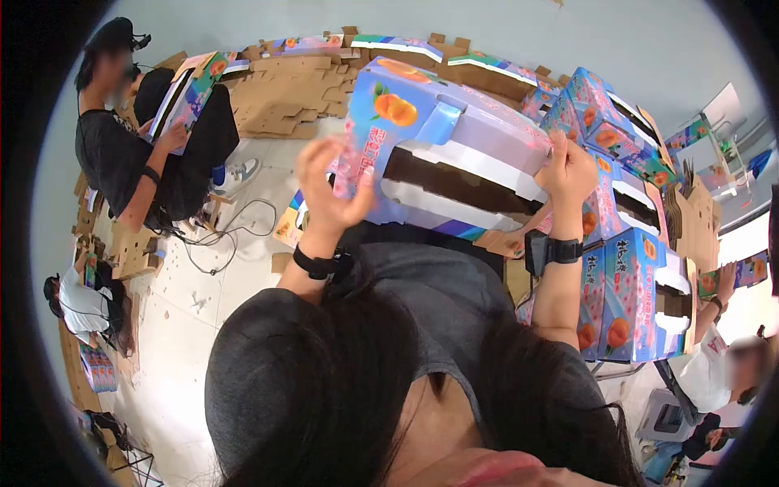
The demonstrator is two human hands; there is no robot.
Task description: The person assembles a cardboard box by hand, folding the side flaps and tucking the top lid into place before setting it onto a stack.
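A blue and pink cardboard fruit carton (442, 122) printed with peaches is held tilted in front of my chest. Its long top slot is open between white-edged flaps, and the inside looks dark. My right hand (570, 172) is closed on the carton's right end, thumb and fingers bent at the edge. At the left end is my left hand (331, 183), its thumb over the printed side and its fingers apart and slightly blurred. Both wrists wear black bands.
Folded fruit cartons (621, 122) are stacked at my right. Flat brown cardboard (280, 93) lies on the floor by the wall. A seated person (122, 154) at left holds a carton; another person (714, 365) works at right. A black cable (235, 231) loops across the floor.
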